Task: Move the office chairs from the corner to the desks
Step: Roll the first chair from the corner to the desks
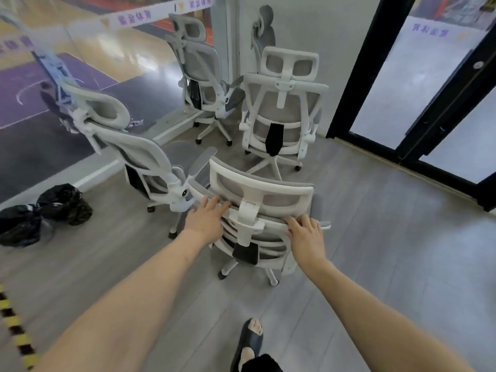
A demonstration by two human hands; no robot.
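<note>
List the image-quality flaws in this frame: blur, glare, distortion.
Head view: wide-angle distortion bows the black door frame and stretches both forearms; motion blur smears the striped floor tape and the edges; glare and reflections wash over the glass wall and the frosted door panes; the nearest chair, under the left hand and right hand, stays fairly sharp.

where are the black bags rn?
In the head view, the black bags sit on the floor at the left edge, against the glass wall's base, left of the nearest left-hand office chair.
</note>
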